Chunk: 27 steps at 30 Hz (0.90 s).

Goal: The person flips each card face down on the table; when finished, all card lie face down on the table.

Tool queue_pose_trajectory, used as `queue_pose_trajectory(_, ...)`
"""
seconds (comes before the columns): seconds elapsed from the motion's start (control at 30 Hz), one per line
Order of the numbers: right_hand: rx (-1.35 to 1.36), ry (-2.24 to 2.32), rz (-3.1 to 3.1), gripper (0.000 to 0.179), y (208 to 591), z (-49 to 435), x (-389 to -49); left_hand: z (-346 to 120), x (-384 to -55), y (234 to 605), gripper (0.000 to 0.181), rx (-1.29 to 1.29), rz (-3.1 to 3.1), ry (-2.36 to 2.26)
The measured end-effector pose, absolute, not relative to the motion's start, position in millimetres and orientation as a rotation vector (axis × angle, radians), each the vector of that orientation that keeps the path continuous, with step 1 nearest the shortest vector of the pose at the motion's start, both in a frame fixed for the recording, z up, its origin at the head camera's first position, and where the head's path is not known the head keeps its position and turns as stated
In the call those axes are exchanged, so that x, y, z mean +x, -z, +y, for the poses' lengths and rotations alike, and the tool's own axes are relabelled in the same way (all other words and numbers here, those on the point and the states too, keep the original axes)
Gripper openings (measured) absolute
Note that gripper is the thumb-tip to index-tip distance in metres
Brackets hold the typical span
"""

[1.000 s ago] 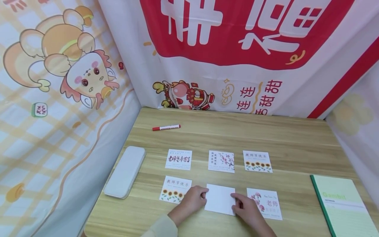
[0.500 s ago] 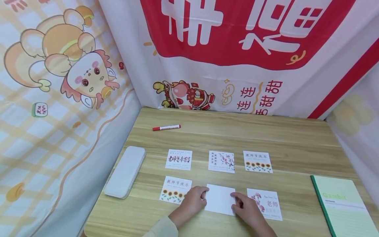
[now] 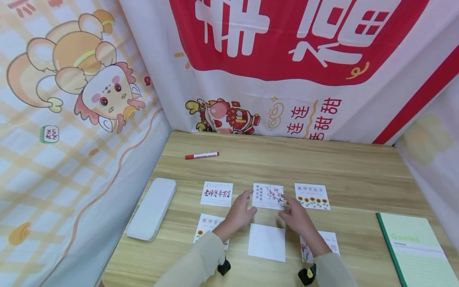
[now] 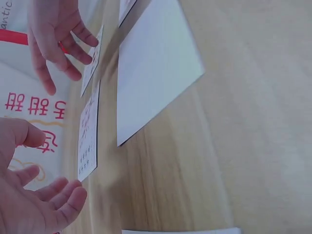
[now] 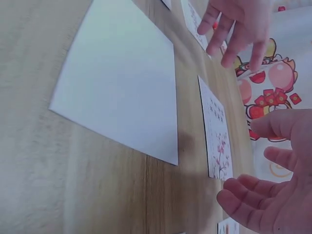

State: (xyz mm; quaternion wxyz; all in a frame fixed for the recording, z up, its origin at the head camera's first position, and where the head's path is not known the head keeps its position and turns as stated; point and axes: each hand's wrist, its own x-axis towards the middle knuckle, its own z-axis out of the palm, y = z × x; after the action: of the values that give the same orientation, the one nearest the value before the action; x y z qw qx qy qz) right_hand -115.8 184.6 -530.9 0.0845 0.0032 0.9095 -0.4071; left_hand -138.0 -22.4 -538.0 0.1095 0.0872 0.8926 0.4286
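A square card printed with a blossom branch and dark characters (image 3: 264,196) lies flat in the middle of the back row. My left hand (image 3: 241,212) is at its left edge, and my right hand (image 3: 297,215) is at its right edge. Both hands have loosely bent, spread fingers and grip nothing. In the left wrist view, the left hand's fingertips (image 4: 75,195) come right up to the card's near corner. The right wrist view has the right fingertips (image 5: 230,195) close by the card's lower end. A plain white card (image 3: 267,242) lies face blank below the hands.
A calligraphy card (image 3: 216,194) and a sunflower card (image 3: 312,197) flank the blossom card. My forearms partly cover another sunflower card (image 3: 204,226) and a pink-flower card (image 3: 330,238). Around them are a white case (image 3: 152,209), a red marker (image 3: 202,155) and a green notebook (image 3: 412,247).
Both hands have let go of the plain white card in the front row and moved away from me to the blossom card behind it. The cards have kept their places.
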Motion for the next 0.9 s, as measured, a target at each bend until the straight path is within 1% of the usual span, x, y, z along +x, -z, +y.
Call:
queue_pose_trajectory(0.23,-0.069,1.122,2.792,0.069,542.3,175.9,-136.7,-5.8,-160.9,549.2,0.078,0.328,2.697,-1.123)
queue_pose_trajectory(0.5,0.009,1.045,2.820,0.069,551.3,171.7,-146.8,7.2,-168.2,553.1,0.079,0.285,2.718,-1.011)
queue_pose_trajectory(0.67,0.033,1.023,2.835,0.068,552.1,168.9,-148.8,11.4,-172.9,555.5,0.076,0.184,2.667,-1.165)
queue_pose_trajectory(0.9,0.059,1.106,2.779,0.067,550.7,168.0,-151.6,13.4,-176.0,555.2,0.067,0.027,2.552,-1.602)
